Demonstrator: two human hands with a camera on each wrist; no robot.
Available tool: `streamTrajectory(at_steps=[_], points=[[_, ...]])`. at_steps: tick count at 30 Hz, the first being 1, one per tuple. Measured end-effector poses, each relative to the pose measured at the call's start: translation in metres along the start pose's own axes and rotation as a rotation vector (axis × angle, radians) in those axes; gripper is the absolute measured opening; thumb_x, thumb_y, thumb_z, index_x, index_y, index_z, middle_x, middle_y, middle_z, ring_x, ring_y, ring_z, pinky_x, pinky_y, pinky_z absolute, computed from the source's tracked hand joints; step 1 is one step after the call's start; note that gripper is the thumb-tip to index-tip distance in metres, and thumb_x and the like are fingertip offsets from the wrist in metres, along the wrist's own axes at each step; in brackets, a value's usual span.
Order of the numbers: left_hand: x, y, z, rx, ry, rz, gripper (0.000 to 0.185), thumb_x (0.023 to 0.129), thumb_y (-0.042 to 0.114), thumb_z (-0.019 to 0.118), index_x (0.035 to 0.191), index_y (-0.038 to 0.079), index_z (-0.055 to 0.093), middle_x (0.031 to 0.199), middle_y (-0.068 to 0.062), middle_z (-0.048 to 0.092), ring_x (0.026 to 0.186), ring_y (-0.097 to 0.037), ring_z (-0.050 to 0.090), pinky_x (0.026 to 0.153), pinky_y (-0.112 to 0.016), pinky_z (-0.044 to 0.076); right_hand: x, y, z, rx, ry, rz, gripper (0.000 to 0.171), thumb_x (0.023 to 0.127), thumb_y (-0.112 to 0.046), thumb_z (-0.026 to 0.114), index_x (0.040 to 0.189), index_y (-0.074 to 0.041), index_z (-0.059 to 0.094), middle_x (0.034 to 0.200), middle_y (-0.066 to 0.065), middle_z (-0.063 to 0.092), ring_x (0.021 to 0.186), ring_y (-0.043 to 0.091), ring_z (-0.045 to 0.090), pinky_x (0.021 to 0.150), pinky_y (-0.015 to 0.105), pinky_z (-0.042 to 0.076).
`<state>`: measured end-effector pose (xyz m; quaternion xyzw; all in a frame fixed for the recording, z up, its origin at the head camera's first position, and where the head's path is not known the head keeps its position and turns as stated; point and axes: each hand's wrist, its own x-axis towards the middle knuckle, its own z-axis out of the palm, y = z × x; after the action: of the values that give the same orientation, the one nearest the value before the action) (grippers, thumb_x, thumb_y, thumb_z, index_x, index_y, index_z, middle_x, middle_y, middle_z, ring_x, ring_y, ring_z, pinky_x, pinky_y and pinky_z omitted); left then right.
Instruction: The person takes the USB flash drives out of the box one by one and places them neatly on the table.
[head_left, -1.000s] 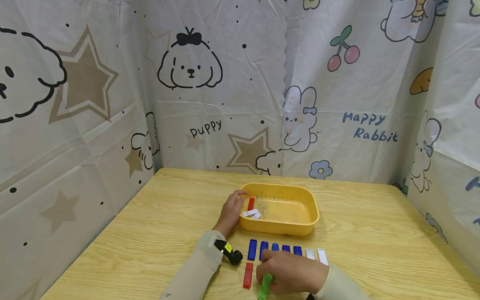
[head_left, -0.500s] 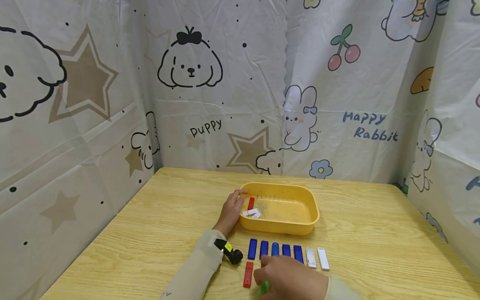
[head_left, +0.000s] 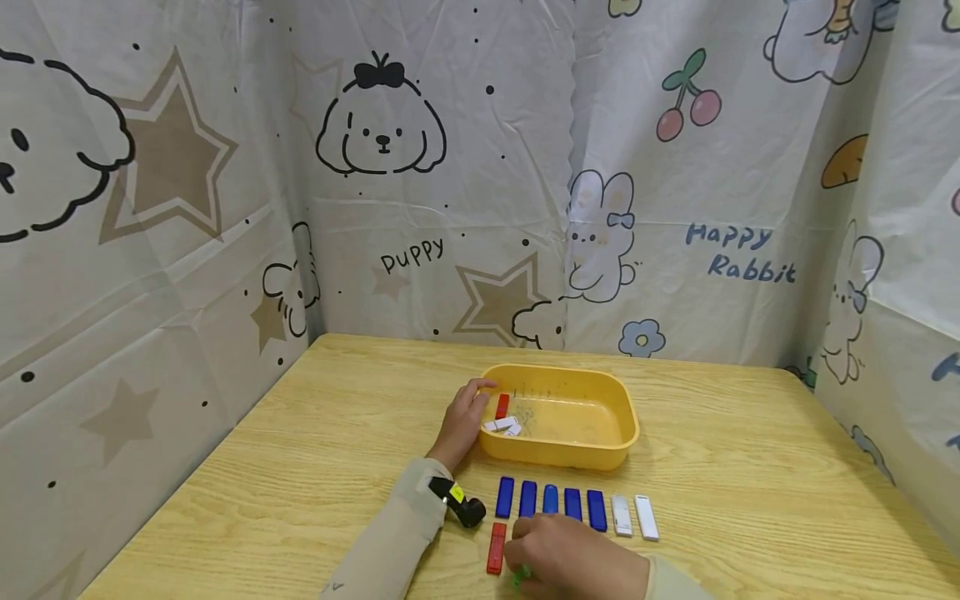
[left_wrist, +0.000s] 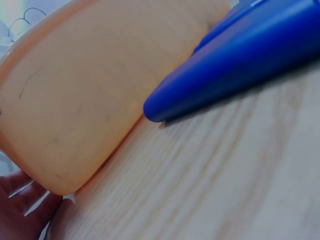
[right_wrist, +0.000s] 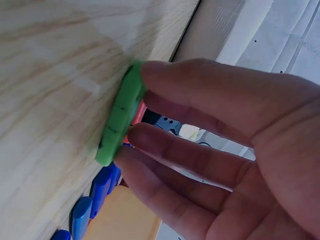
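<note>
Right hand (head_left: 573, 558) pinches a green block (right_wrist: 120, 116) flat on the bench (head_left: 300, 467), at 3 o'clock of the red block (head_left: 496, 548). Left hand (head_left: 461, 421), fingers relaxed, rests against the tray (head_left: 558, 454) rim at 9 o'clock.

A flat green plastic block (right_wrist: 120, 117) lies against the pale wood-grain table (head_left: 750, 467); a yellow plastic tray (head_left: 558, 454) stands behind five blue blocks (head_left: 550, 500), two white blocks (head_left: 633, 515) and one red block (head_left: 496, 547)
</note>
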<state>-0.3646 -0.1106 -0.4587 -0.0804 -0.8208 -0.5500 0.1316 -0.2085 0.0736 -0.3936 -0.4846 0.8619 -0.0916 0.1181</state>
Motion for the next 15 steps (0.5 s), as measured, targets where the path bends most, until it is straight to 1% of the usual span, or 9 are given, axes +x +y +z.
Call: streamTrajectory(at_steps=[6,10,12,15], points=[[0.0008,-0.0004,-0.0002,-0.005,-0.002,0.003,0.030,0.098,0.025,0.042,0.119,0.015,0.060,0.129,-0.011,0.054,0.125,-0.030,0.046,0.107,-0.051,0.031,0.0011,0.0011,0.0005,-0.022,0.007,-0.012,0.016,0.086,-0.025,0.072,0.102,-0.024,0.071,0.098,-0.012,0.065,0.073,-0.005,0.051,0.065,0.014,0.047],[0.0005,-0.0003,-0.0003,-0.007,-0.004,-0.002,0.030,0.098,0.026,0.041,0.119,0.016,0.060,0.129,-0.011,0.053,0.125,-0.030,0.046,0.107,-0.052,0.031,0.0006,0.0016,-0.0004,0.008,0.007,0.000,0.017,0.086,-0.025,0.073,0.103,-0.026,0.071,0.097,-0.013,0.064,0.072,-0.004,0.051,0.065,0.014,0.047],[0.0003,0.0003,-0.0003,-0.007,-0.003,-0.004,0.029,0.099,0.025,0.042,0.119,0.016,0.060,0.129,-0.011,0.054,0.125,-0.029,0.047,0.107,-0.051,0.031,-0.0009,0.0019,-0.0020,0.034,0.012,0.012,0.020,0.085,-0.025,0.073,0.104,-0.027,0.071,0.098,-0.014,0.064,0.075,-0.005,0.052,0.066,0.015,0.048],[-0.0003,0.0001,-0.0008,-0.003,-0.001,0.003,0.029,0.099,0.025,0.042,0.119,0.016,0.060,0.128,-0.011,0.054,0.123,-0.029,0.047,0.106,-0.051,0.032,-0.0036,0.0040,-0.0068,0.044,0.055,0.012,0.020,0.084,-0.025,0.074,0.104,-0.027,0.070,0.100,-0.013,0.063,0.079,-0.004,0.054,0.068,0.016,0.049]])
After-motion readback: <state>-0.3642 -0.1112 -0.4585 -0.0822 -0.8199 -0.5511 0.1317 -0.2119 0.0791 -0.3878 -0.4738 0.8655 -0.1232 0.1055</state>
